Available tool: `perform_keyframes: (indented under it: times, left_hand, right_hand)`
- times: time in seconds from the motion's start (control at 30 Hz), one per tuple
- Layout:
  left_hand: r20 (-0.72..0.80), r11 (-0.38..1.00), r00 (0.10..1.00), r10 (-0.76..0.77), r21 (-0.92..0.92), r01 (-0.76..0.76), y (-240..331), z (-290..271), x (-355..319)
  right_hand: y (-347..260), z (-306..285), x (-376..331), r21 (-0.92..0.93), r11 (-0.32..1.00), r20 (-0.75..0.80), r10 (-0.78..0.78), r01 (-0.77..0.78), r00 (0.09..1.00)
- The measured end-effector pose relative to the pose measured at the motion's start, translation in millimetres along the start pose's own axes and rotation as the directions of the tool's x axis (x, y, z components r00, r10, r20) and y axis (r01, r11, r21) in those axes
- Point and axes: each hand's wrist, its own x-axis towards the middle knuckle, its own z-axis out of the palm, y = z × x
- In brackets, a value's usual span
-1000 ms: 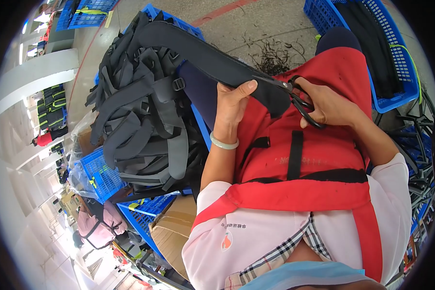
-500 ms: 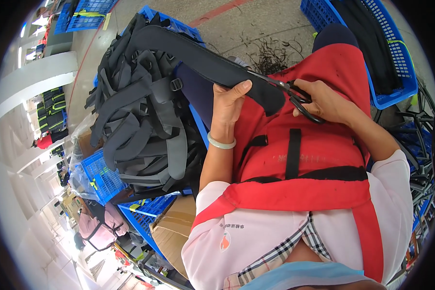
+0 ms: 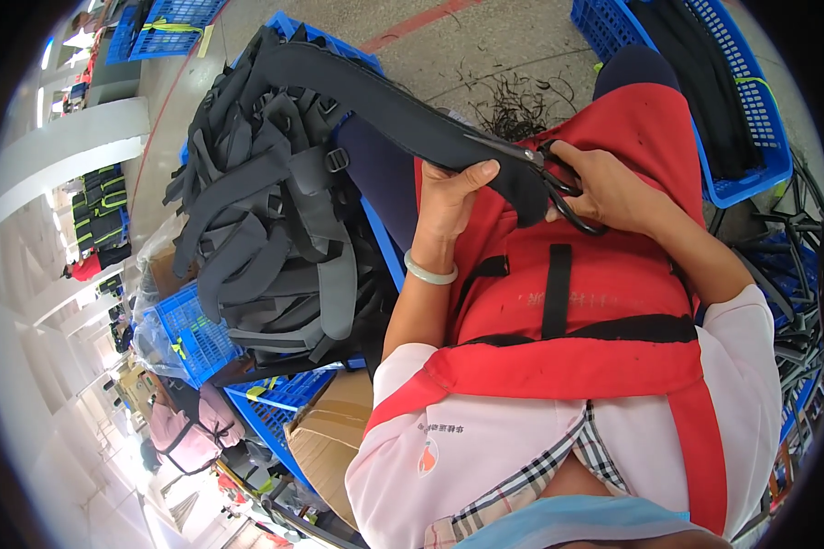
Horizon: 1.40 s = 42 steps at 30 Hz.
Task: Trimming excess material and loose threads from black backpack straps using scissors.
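A long, padded dark grey shoulder strap (image 3: 398,112) runs from the pile at the left across to my lap. My left hand (image 3: 449,203) is closed on its lower edge, thumb on top, near the rounded end. In my right hand (image 3: 613,190) is a pair of scissors (image 3: 566,203) with black handles, my fingers through the loops. The metal blades lie along the strap's upper edge close to its end; whether they are parted is hard to make out. A heap of similar grey straps (image 3: 265,220) with buckles fills the crate beside my left arm.
Dark thread scraps (image 3: 526,102) lie on the floor ahead. A blue crate (image 3: 737,190) with long black pieces stands at the far right, near a tangle of dark straps (image 3: 801,284). Left of me are another blue crate (image 3: 195,334) and a cardboard box (image 3: 334,430).
My left hand has shifted slightly right with the strap, whose end now hangs closer to my right hand. The scissors have turned a little and sit nearer the strap's end.
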Motion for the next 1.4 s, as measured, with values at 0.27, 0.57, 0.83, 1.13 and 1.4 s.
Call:
perform_keyframes:
  times: [0.27, 0.57, 0.83, 1.13, 1.4]
  left_hand:
    - [0.023, 0.999, 0.999, 0.03, -0.046, -0.029, -5.0, -9.2, -3.9]
    - [-0.052, 0.983, 0.996, 0.07, -0.166, -0.078, 7.8, -10.0, 0.4]
    - [-0.039, 0.997, 0.998, 0.038, -0.07, -0.041, -1.1, -6.6, -2.7]
    - [-0.033, 0.993, 0.999, 0.008, -0.121, -0.012, -3.8, -8.3, -5.7]
    - [-0.081, 0.972, 0.996, 0.038, -0.23, -0.056, 18.9, -18.4, 12.3]
  right_hand:
    - [-3.6, 1.0, 1.4, 0.169, 0.985, 0.053, 0.015, -0.024, 0.998]
    - [1.3, 14.0, 2.3, 0.35, 0.934, 0.049, 0.062, -0.075, 0.997]
    - [-1.9, 14.2, 7.0, 0.109, 0.993, -0.021, -0.042, 0.044, 0.999]
    - [-4.8, 12.5, 9.6, 0.182, 0.982, 0.077, 0.029, -0.043, 0.997]
    - [3.0, 18.9, 9.5, 0.188, 0.982, -0.013, 0.01, -0.008, 1.0]
